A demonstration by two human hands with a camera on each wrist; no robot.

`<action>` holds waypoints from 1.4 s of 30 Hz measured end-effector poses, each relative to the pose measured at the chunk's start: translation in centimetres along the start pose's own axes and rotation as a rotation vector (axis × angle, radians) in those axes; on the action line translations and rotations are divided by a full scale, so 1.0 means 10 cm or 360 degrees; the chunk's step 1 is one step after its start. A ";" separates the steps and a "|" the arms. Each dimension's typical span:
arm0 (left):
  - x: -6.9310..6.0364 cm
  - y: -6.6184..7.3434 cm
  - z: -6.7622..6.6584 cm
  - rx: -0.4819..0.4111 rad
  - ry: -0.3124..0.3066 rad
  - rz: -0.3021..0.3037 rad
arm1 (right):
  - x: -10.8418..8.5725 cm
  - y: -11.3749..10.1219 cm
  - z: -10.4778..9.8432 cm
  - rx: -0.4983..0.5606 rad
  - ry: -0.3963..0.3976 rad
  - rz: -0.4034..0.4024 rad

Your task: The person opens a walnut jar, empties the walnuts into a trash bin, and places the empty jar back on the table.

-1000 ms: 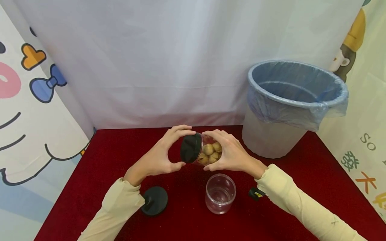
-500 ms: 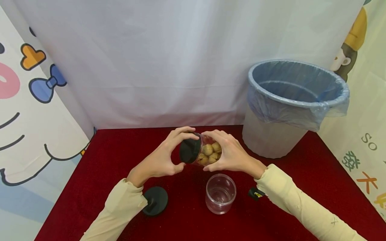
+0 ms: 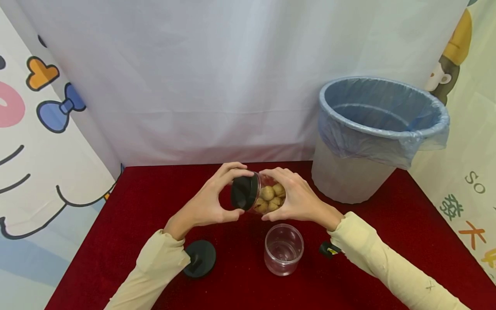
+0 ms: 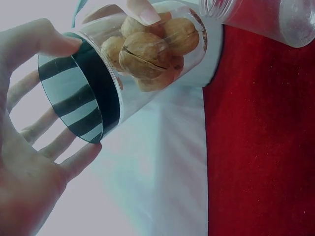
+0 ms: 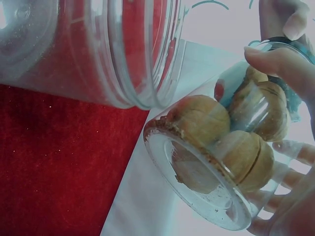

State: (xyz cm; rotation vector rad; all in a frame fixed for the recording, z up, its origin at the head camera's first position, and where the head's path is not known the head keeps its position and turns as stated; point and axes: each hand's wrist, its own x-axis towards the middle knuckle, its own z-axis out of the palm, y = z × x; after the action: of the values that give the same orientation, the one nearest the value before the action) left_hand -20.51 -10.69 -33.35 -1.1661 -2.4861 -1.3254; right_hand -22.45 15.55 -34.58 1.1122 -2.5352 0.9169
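A clear plastic jar (image 4: 140, 93) of walnuts (image 3: 268, 193) is held tilted above the table, its black lid (image 3: 244, 192) facing left. My left hand (image 3: 209, 202) grips the lid, with the thumb on one side of its rim and fingers on the other. Curled round the jar's body is my right hand (image 3: 299, 198), near the base end. Below them an open clear jar (image 3: 283, 252) stands upright on the red cloth (image 3: 236, 284). A second black lid (image 3: 200, 258) lies on the cloth by the left sleeve, which partly covers it.
At the back right stands a large bin (image 3: 348, 172) lined with a blue bag (image 3: 341, 137). A small black item (image 3: 328, 249) with a yellow mark lies by the right sleeve. White fabric (image 3: 217, 107) hangs behind the table.
The left hand's fingers and thumb shift on the lid; its thumb now reaches farther right along the rim. My right hand and the jar stay almost in place.
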 end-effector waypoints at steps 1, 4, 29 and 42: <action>0.00 0.00 0.00 0.0008 0.0006 -0.0003 | 0.00 0.00 0.00 0.0002 0.0000 0.0001; 0.00 0.00 0.00 0.0036 0.0021 -0.0019 | 0.00 0.00 0.00 -0.0001 -0.0001 0.0002; 0.00 0.01 0.04 0.0058 0.0199 -0.0151 | -0.01 -0.03 -0.03 -0.0002 0.0032 -0.0006; -0.01 0.03 -0.02 0.0068 0.0250 -0.0132 | -0.01 0.00 -0.02 -0.0016 0.0040 0.0002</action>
State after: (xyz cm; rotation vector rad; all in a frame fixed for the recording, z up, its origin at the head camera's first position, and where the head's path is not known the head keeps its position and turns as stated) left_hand -20.27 -10.79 -33.12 -0.9216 -2.4610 -1.3208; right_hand -22.46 15.76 -34.44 1.0897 -2.5181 0.9119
